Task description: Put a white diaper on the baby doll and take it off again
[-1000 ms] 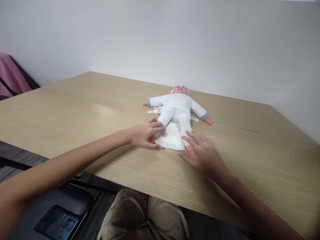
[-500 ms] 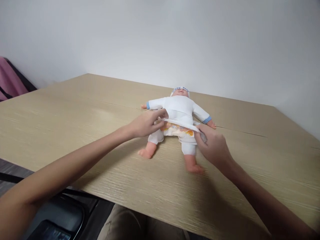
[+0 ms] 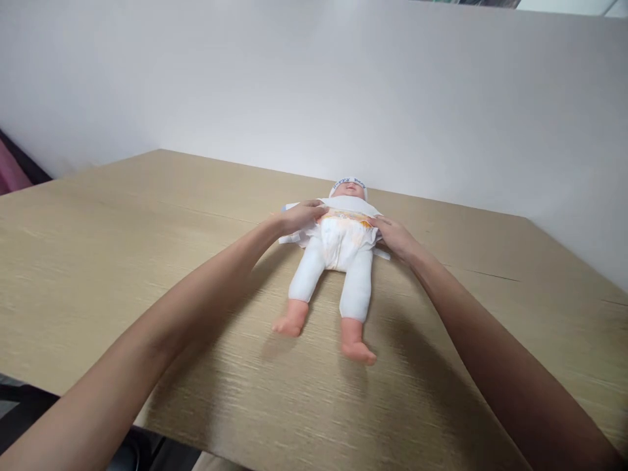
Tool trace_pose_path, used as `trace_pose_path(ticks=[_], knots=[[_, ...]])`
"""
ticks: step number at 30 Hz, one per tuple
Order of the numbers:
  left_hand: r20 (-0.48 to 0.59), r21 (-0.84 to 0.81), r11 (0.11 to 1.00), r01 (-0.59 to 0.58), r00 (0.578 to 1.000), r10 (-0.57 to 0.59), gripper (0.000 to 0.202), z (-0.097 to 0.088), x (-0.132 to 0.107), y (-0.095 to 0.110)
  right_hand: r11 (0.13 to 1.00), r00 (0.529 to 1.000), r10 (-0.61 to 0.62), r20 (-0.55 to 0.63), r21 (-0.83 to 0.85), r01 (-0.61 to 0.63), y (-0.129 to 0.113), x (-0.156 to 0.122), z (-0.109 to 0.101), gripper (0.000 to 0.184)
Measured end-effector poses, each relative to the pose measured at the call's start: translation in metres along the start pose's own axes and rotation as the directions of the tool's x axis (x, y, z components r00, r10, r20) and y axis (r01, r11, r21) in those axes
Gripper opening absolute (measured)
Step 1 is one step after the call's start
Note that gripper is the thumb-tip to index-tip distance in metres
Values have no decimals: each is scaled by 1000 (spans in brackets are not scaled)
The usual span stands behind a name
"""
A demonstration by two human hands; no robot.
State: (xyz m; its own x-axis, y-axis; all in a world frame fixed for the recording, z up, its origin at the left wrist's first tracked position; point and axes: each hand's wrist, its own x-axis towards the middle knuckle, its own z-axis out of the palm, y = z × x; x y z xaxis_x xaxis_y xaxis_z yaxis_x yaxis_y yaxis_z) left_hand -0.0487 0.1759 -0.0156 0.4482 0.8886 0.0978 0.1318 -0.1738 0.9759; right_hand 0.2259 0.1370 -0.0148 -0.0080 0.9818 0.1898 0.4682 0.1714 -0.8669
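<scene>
A baby doll (image 3: pixel 356 288) in white clothes and a lettered cap lies on its back, feet toward me. Its front is covered by a white diaper (image 3: pixel 341 239) with an orange printed waistband, drawn up over the belly. My left hand (image 3: pixel 303 216) pinches the band's left end, thumb and fingers closed on it. At the opposite end, my right hand (image 3: pixel 394 237) is closed on the diaper's edge by the doll's side. White side tabs of the diaper stick out under both hands. The doll's arms are mostly hidden behind my hands.
The doll rests on a wide wooden table (image 3: pixel 122 261) with a seam across it. A pale wall (image 3: pixel 245 85) stands behind the far edge. Something pink (image 3: pixel 10 171) shows at the far left, beyond the table.
Both hands have moved up the doll's body, bringing the diaper's front panel from the thighs to the belly. The doll's legs now lie straighter and closer together.
</scene>
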Motion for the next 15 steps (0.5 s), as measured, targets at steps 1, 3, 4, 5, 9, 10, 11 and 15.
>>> trace_pose_path(ticks=[1,3,4,5,9,10,11,15], knots=[[17,-23,1000,4,1000,-4,42,1,-5,-4,999,1000,16,20,30,-17,4,-5,0,30],[52,-58,998,10,999,-7,47,4,-22,-8,995,996,52,72,78,-58,8,-21,-3,33],[80,-76,997,23,997,-17,49,5,-32,-9,992,993,65,97,102,-75,9,-32,-5,36],[115,-98,994,45,993,-33,50,7,-42,-8,987,989,80,126,130,-96,9,-43,-7,39],[206,-115,983,139,972,-114,48,9,-73,2,960,958,111,265,221,-173,2,-76,-15,45],[190,-84,986,144,974,-126,48,8,-75,5,964,959,99,264,214,-159,0,-78,-16,47],[160,-43,988,146,977,-137,48,7,-76,8,974,970,80,230,190,-125,-2,-79,-16,49],[-31,123,979,162,987,-159,43,1,-69,21,999,996,-28,-84,22,30,-6,-80,-19,54]])
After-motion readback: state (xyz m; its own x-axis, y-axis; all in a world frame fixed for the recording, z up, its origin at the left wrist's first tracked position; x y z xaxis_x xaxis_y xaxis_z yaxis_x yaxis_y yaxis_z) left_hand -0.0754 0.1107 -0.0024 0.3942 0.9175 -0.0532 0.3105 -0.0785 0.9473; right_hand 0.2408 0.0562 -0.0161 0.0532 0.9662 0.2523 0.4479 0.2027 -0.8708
